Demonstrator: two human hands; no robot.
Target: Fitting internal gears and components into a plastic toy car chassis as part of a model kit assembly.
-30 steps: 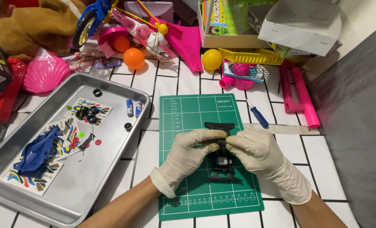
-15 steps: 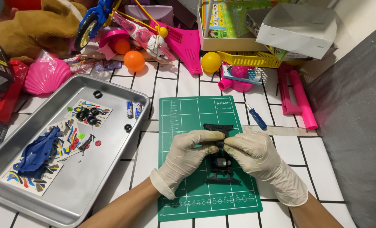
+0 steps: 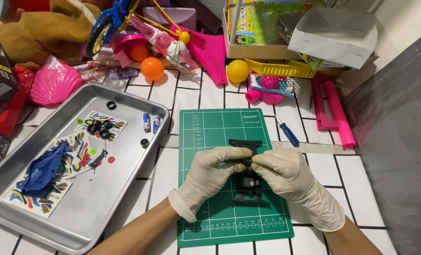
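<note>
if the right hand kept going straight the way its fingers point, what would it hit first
The right hand points left across the green cutting mat, so it would first meet the left hand, whose fingertips already meet it on the black toy car chassis. Depth is hard to judge.

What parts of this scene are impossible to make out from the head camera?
- Middle of the black toy chassis: covered by the gloved left hand and right hand.
- What the fingertips pinch: hidden between the gloves.
- Loose bits in the metal tray: too small to identify.
- Brown plush toy and white box: cut off by the top edge.
- Both forearms: cut off by the bottom edge.
</note>
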